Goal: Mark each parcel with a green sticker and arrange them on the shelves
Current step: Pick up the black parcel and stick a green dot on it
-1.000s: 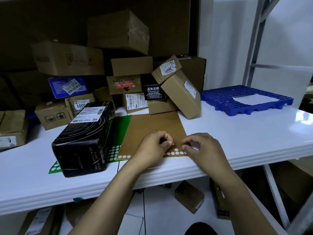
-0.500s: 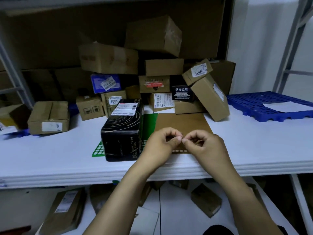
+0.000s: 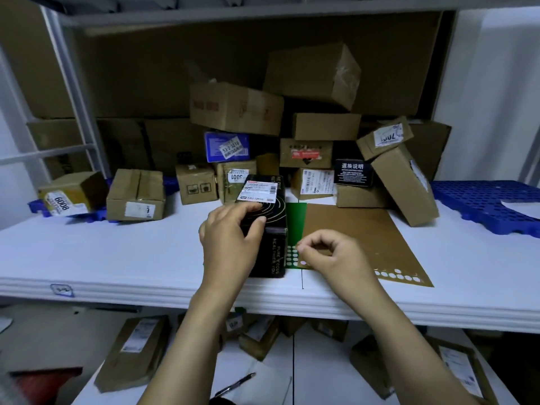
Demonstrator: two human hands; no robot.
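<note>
Your left hand (image 3: 230, 244) grips the black parcel (image 3: 273, 226) while your right hand (image 3: 336, 258) is pinched.
Fingers curl over its near top edge, mid-shelf on the green sticker sheet (image 3: 295, 220) — right fingertips meet just right of it; whether they hold a sticker cannot be told.

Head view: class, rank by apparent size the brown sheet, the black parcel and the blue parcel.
1. brown sheet
2. black parcel
3. blue parcel, farther back, so true size unsure

White shelf (image 3: 117, 255) carries cardboard parcels (image 3: 136, 197), a black box (image 3: 274, 229), sticker sheets (image 3: 359, 232), blue pallets (image 3: 479, 200).
</note>
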